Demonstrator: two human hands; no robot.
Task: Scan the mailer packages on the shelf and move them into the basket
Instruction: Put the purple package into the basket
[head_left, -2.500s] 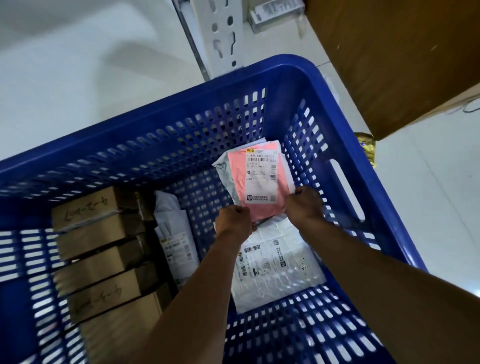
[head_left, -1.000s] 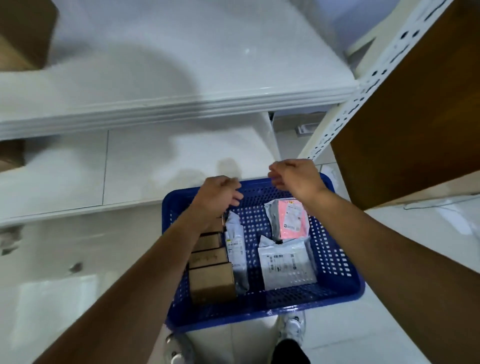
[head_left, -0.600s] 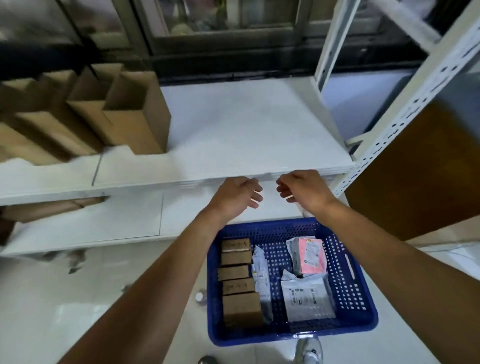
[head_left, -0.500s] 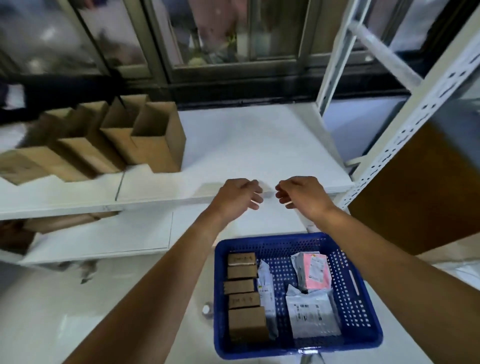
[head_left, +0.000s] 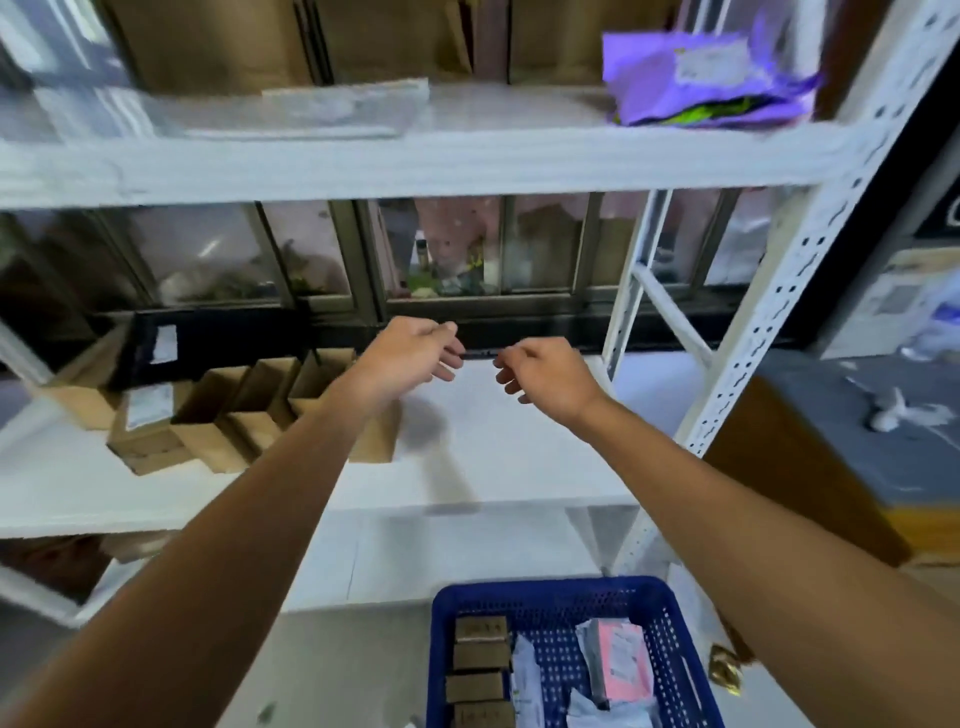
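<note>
My left hand (head_left: 410, 353) and my right hand (head_left: 545, 376) are raised side by side in front of the middle shelf, both holding nothing, fingers loosely curled and apart. A purple mailer package (head_left: 706, 78) lies on the upper shelf (head_left: 467, 161) at the right, well above my right hand. A flat clear mailer (head_left: 332, 106) lies on the same shelf to the left. The blue basket (head_left: 545, 590) stands on the floor below, holding a pink mailer (head_left: 623, 662), white mailers and several brown boxes.
A row of brown cardboard boxes (head_left: 234, 415) stands on the middle shelf (head_left: 493, 467) left of my hands. A white perforated upright (head_left: 779, 291) of the rack rises at the right. A window is behind the rack. A brown cabinet (head_left: 795, 467) stands at the right.
I let go of the pink mailer in the basket, then raised both hands. My view has tilted up from the basket to the middle and upper shelves.
</note>
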